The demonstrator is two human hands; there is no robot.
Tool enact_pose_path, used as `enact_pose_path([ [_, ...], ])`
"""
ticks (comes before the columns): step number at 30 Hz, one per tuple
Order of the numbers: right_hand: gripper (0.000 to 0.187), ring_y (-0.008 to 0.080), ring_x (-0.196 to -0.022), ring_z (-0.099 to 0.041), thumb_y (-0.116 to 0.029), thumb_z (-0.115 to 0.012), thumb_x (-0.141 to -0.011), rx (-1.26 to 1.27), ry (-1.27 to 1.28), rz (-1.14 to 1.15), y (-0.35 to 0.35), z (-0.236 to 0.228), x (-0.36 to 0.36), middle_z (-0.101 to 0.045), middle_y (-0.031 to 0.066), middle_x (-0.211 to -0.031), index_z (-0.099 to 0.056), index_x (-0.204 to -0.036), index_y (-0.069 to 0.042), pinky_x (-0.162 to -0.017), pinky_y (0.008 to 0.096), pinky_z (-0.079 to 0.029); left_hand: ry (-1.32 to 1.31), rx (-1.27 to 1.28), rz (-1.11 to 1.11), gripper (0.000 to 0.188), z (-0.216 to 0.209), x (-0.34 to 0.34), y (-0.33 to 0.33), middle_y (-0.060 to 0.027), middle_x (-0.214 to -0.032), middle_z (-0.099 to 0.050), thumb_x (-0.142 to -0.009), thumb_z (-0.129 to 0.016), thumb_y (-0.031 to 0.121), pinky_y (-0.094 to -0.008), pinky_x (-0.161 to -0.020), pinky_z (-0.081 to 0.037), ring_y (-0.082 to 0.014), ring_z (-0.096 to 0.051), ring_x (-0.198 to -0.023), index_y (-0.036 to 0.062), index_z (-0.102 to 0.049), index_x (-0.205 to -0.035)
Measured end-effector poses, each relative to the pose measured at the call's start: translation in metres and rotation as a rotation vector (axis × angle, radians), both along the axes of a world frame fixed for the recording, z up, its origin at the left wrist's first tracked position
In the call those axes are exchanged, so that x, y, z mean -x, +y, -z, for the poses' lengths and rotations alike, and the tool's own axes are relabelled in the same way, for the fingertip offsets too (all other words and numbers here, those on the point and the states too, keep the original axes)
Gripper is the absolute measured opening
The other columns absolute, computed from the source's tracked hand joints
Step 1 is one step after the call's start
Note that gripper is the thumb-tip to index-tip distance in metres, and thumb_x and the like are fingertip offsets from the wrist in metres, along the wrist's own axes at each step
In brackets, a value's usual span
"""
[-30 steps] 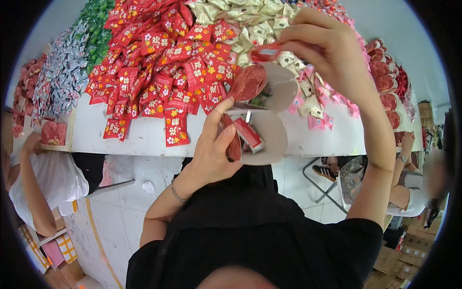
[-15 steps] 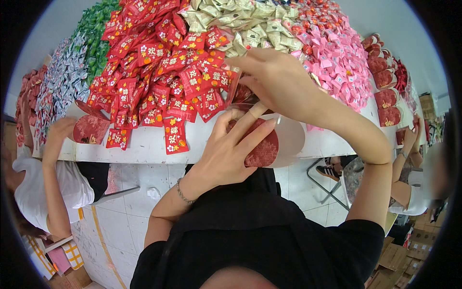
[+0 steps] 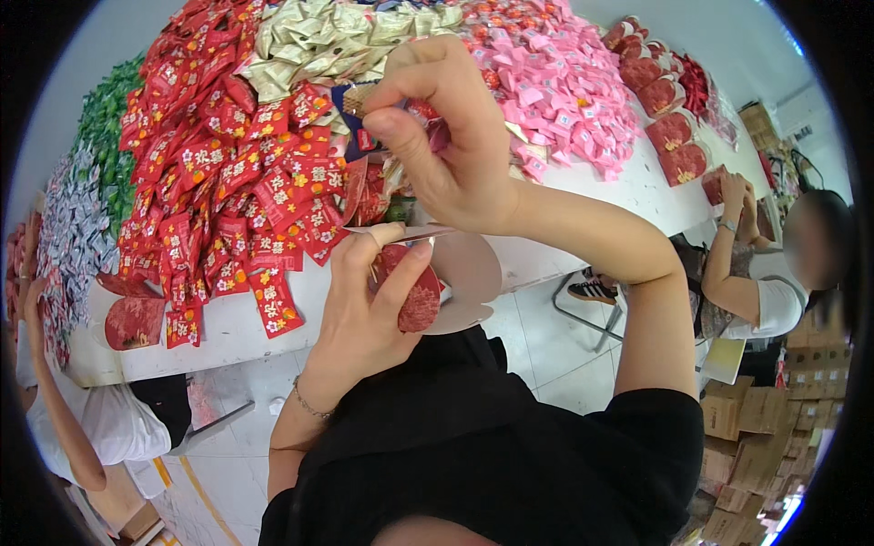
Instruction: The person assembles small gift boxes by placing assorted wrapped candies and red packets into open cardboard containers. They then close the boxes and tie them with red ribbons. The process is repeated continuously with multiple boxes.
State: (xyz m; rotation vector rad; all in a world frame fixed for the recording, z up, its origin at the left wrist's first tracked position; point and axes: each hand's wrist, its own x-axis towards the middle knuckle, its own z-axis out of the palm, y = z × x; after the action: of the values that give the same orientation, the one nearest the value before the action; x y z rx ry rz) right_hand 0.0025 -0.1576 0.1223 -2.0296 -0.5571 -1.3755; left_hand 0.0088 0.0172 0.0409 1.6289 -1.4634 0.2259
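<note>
My left hand (image 3: 350, 305) is closed around a small red patterned gift box (image 3: 419, 300) with a rounded pale flap (image 3: 473, 282) at its right. Wrapped sweets show in the opening at its far side. Above the box, my right hand (image 3: 460, 150) is raised with thumb and forefinger pinched on a dark blue candy packet (image 3: 349, 120). Part of that packet is hidden behind the fingers. Right behind the hands spreads a heap of red candy packets (image 3: 214, 159), with cream-wrapped sweets (image 3: 314, 41) farther back.
Pink sweets (image 3: 574, 100), green sweets (image 3: 105, 118) and silvery sweets (image 3: 68, 214) are heaped on the white table (image 3: 546, 246). Red boxes (image 3: 669, 136) stand in rows at right. Another red box (image 3: 135, 323) sits at left. People work on both sides; cartons (image 3: 746, 437) are stacked lower right.
My right hand has lifted from the box's opening and now has a dark blue packet in its fingers. The view has turned rightward; my left hand keeps its hold on the box.
</note>
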Motion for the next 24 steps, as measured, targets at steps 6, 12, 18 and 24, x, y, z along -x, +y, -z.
enact_pose_path([
  [6, 0.013, 0.0272, -0.080, -0.055, -0.012, -0.070, -0.078, 0.166, 0.461, -0.038, -0.020, 0.024, 0.028, -0.054, 0.0117, -0.092, -0.062, -0.086, -0.005, -0.068, 0.0333, -0.045, 0.063, 0.023, 0.019, 0.077, -0.002, -0.002, -0.001, -0.0144, -0.122, -0.041, -0.056, -0.077, 0.001, -0.0431, -0.085, -0.043, -0.0350, -0.046, -0.101, 0.0179, -0.050, -0.126],
  [12, 0.028, 0.0308, -0.094, -0.054, -0.020, -0.066, -0.082, 0.190, 0.433, 0.019, -0.017, 0.021, 0.019, -0.046, 0.0185, -0.113, -0.058, -0.104, -0.004, -0.079, 0.0349, -0.047, 0.069, 0.017, 0.045, 0.081, 0.002, -0.007, 0.000, -0.0152, -0.124, -0.040, -0.056, -0.077, 0.000, -0.0455, -0.088, -0.044, -0.0378, -0.046, -0.106, 0.0144, -0.046, -0.129],
  [18, 0.045, 0.0347, -0.119, -0.043, -0.009, -0.069, -0.072, 0.203, 0.561, -0.014, -0.034, 0.014, 0.036, -0.039, 0.0187, -0.131, -0.057, -0.115, -0.007, -0.096, 0.0430, -0.039, 0.084, 0.051, 0.048, 0.082, 0.006, -0.008, 0.002, -0.0167, -0.126, -0.040, -0.056, -0.077, -0.002, -0.0457, -0.088, -0.044, -0.0378, -0.047, -0.105, 0.0133, -0.045, -0.129],
  [24, 0.097, 0.0363, -0.137, -0.022, -0.008, -0.079, -0.059, 0.063, 0.771, -0.215, -0.051, 0.049, 0.046, -0.025, 0.0203, -0.143, -0.031, -0.143, -0.013, -0.110, 0.0461, -0.022, 0.006, 0.215, 0.044, 0.077, 0.042, -0.008, 0.008, -0.0218, -0.128, -0.037, -0.057, -0.078, 0.002, -0.0406, -0.086, -0.047, -0.0379, -0.047, -0.113, 0.0166, -0.046, -0.126],
])
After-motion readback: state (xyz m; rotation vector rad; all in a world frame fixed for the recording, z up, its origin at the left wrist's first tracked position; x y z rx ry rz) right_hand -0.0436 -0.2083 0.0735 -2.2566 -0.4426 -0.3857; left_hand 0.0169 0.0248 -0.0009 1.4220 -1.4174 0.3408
